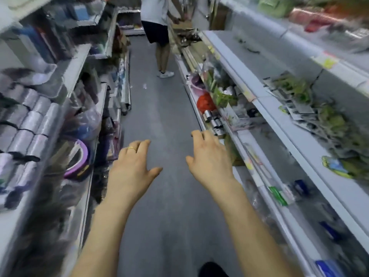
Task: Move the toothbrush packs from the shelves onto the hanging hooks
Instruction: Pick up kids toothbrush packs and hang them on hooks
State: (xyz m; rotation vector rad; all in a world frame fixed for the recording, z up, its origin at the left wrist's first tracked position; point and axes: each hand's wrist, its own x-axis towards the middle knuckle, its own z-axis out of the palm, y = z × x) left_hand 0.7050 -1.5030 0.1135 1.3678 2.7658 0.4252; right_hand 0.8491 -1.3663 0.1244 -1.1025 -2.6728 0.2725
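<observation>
Reaching forward over the aisle floor (169, 116), both hands are empty. Judged step: approach to a pick-up.

- Left hand (129, 166): fingers loosely spread, touching nothing.
- Right hand (209, 158): fingers loosely curled, holding nothing.
- Green carded packs (327, 120): blurred but probably the toothbrush packs, heaped on the right shelf (295, 140).
- Hooks cannot be identified.

The next move calls for a reach to the right to pinch one pack.

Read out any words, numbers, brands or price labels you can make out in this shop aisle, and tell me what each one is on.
No text is readable anywhere; the whole picture is motion-blurred.
Yellow shelf-edge tag: print blurred, unreadable.
Green pack on the lower right shelf: lettering too blurred.
Blue pack at the bottom right: too blurred.
Printed card packs on the right shelf: too small and blurred.
</observation>
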